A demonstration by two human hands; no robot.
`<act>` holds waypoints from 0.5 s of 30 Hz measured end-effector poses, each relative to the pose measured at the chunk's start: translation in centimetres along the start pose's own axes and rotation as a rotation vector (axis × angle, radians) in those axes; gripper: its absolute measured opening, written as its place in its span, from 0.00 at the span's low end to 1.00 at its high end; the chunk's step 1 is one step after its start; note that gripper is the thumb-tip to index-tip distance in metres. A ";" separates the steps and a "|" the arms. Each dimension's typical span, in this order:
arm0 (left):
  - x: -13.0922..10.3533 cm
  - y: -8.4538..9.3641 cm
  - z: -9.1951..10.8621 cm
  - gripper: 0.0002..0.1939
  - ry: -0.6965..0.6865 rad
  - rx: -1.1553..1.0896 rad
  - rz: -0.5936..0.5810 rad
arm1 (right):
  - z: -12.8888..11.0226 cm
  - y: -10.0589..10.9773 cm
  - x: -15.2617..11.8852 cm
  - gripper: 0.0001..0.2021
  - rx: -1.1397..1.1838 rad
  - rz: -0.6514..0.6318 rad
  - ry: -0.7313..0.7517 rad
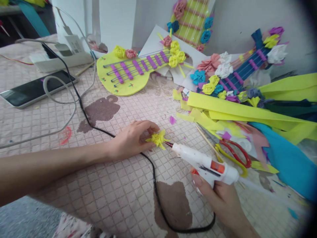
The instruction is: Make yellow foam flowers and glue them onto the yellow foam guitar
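My left hand point(132, 138) pinches a small yellow paper flower point(158, 138) just above the table. In my right hand point(220, 201) is a white glue gun point(198, 158) with an orange trigger, its fingers wrapped round the handle. The dark nozzle points left, and its tip is at the flower's right edge; whether it touches cannot be made out. A clear glue stick point(257, 185) sticks out of the gun's rear. From the handle a black cord point(155, 178) loops across the tablecloth and under my left wrist.
A yellow paper guitar point(128, 72) lies at the back, with a blue flower-covered one point(237, 76) to its right. Red-and-yellow scissors point(235, 152) and yellow paper strips point(242, 109) lie at right. A phone point(37, 89) and a power strip point(59, 61) with cables occupy the left.
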State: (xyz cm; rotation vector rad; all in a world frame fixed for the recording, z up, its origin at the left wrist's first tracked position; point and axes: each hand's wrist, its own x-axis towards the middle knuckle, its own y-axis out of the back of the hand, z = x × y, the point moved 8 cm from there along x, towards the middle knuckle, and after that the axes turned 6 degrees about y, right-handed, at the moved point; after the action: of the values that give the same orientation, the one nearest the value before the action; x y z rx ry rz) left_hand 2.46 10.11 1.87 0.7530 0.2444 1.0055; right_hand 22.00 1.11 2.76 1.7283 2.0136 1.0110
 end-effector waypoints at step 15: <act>-0.4 1.0 -0.6 0.17 0.004 -0.094 0.128 | 3.4 1.4 0.2 0.16 -0.008 0.224 -0.230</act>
State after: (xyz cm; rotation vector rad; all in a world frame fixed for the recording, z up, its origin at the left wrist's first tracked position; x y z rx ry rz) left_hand 1.25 10.33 2.03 0.6878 0.1530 1.1321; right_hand 25.11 2.44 1.31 1.9982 1.7019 0.8369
